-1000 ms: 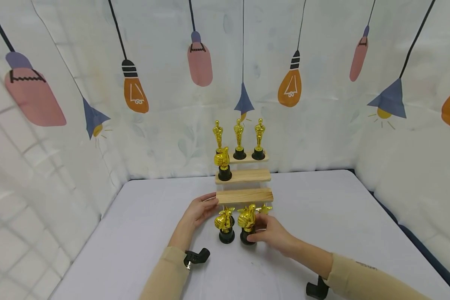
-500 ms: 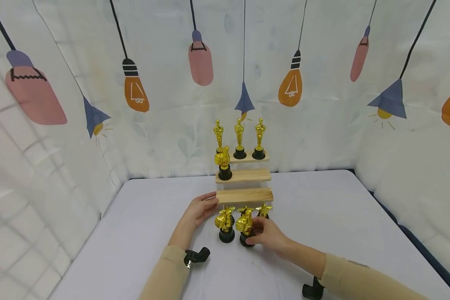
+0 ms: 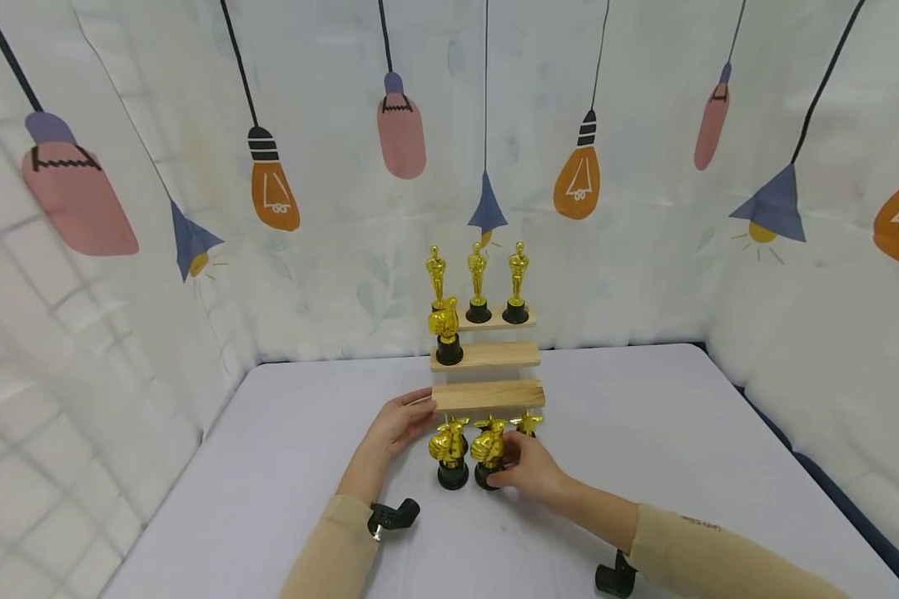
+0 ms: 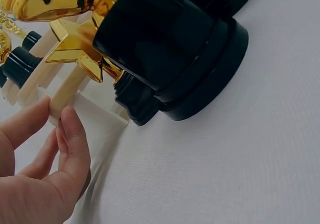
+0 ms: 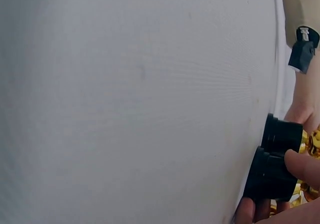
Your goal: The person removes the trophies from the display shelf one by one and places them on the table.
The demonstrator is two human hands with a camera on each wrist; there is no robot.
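Observation:
My left hand point(image 3: 395, 424) pinches the left end of the lowest step of a wooden display rack point(image 3: 489, 394); in the left wrist view, thumb and fingertips sit at that pale wood end point(image 4: 65, 92). My right hand point(image 3: 532, 472) grips a gold thumbs-up trophy point(image 3: 485, 448) by its black base point(image 5: 272, 176), upright at the tabletop. Just left of it stands a similar thumbs-up trophy point(image 3: 449, 445), its base point(image 4: 165, 49) large in the left wrist view. Behind these two, gold star trophies point(image 3: 527, 422) stand in a row before the rack, partly hidden.
Another thumbs-up trophy point(image 3: 446, 329) stands at the left of the middle step point(image 3: 502, 355). Three gold figure trophies point(image 3: 477, 279) line the top step. A white cloth covers the table point(image 3: 629, 433), with a lamp-printed curtain point(image 3: 644, 274) behind and at the sides.
My right hand has shifted the thumbs-up trophy slightly left, closer to its neighbour, and more of the star trophies shows behind it. My left hand stays on the rack.

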